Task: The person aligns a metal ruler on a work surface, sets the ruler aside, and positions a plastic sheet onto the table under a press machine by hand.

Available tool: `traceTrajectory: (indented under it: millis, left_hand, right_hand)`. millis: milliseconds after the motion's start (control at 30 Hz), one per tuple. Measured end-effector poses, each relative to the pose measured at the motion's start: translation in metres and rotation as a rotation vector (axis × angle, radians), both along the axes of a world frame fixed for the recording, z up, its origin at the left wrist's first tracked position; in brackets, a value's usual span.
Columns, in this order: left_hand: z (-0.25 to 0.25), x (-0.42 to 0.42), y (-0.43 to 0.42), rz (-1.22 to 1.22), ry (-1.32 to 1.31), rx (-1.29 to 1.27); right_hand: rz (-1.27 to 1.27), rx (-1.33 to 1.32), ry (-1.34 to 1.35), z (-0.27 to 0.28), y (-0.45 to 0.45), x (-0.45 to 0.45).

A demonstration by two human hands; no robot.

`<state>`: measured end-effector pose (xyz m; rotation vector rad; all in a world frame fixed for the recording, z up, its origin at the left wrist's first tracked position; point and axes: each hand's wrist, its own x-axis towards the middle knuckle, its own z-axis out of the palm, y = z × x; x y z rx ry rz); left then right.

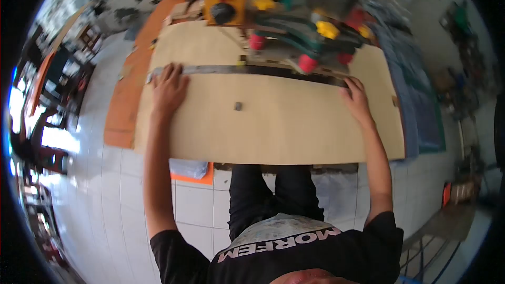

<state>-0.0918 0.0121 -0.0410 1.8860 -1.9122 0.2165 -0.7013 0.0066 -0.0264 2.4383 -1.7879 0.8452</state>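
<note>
A long metal straightedge point(210, 69) lies across a tan sheet point(273, 126) on the worktop. My left hand point(169, 92) rests at its left end, fingers stretched out over the metal. Near the opposite end, my right hand point(357, 100) touches the strip with its fingertips, the thumb apart from the fingers. Between my hands, on the near half of the sheet, sits a small dark block point(238, 106). The sheet's front edge reaches close to my lap.
Beyond the straightedge stands a machine with a yellow switch box point(224, 5), green arms point(289, 34) and red rollers point(307, 63). An orange-brown board point(123, 110) lies under the sheet's left side. Blue plastic sheeting point(415, 94) hangs at the right.
</note>
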Motion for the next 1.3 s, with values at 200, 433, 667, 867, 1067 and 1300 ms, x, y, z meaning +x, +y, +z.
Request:
traceTrajectory:
  millis: [200, 433, 667, 867, 1067, 1300]
  left_hand:
    - [0.011, -0.004, 0.000, 0.022, -0.003, 0.066]
    - [0.012, -0.004, 0.000, 0.014, -0.001, 0.051]
    - [0.007, 0.001, -0.005, 0.019, -0.008, 0.025]
    - [0.003, 0.003, -0.005, 0.004, -0.003, -0.043]
    - [0.009, -0.003, 0.001, -0.087, 0.051, -0.202]
    - [0.014, -0.009, 0.006, -0.040, 0.095, -0.165]
  right_hand:
    - [-0.005, -0.045, -0.066, 0.007, 0.007, 0.007]
    - [-0.023, -0.013, -0.096, 0.011, 0.013, 0.010]
    - [-0.022, -0.060, -0.107, 0.011, 0.017, 0.011]
    - [-0.037, -0.025, -0.147, 0.012, 0.021, 0.011]
    - [-0.081, -0.263, -0.050, 0.015, 0.027, 0.014]
    - [-0.354, -0.414, 0.032, 0.010, 0.014, 0.000]
